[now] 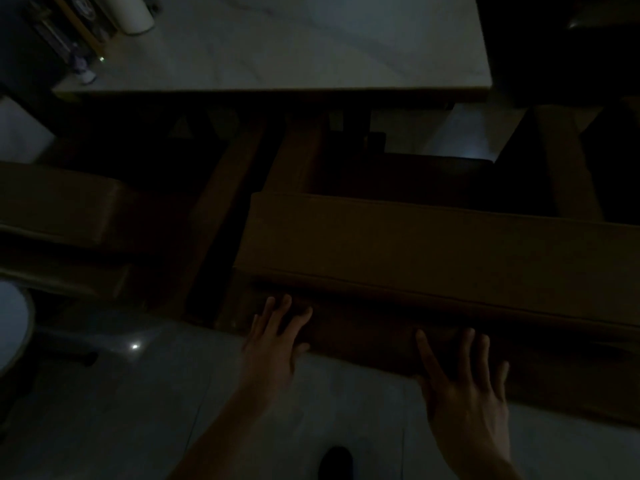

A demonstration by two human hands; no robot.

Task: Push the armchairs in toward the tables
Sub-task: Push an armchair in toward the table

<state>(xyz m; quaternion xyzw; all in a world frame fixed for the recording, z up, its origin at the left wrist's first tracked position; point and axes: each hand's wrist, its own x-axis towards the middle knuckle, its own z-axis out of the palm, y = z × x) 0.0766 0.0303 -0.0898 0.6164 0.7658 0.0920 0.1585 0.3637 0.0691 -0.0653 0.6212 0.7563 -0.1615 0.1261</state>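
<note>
The room is very dark. A brown armchair point(415, 244) faces a pale marble-topped table point(294, 53), its backrest toward me and its armrests reaching under the table's near edge. My left hand point(273, 344) lies flat, fingers spread, against the lower back of the chair near its left corner. My right hand point(464, 382) presses flat on the same back panel further right, fingers apart. A second brown armchair point(65, 209) stands to the left, partly out of frame.
A white roll point(133, 12) and small bottles point(85, 69) stand at the table's far left corner. A round pale object point(12, 327) sits at the left edge. Glossy floor tiles point(138, 410) lie below me, with my dark shoe point(336, 462) at the bottom.
</note>
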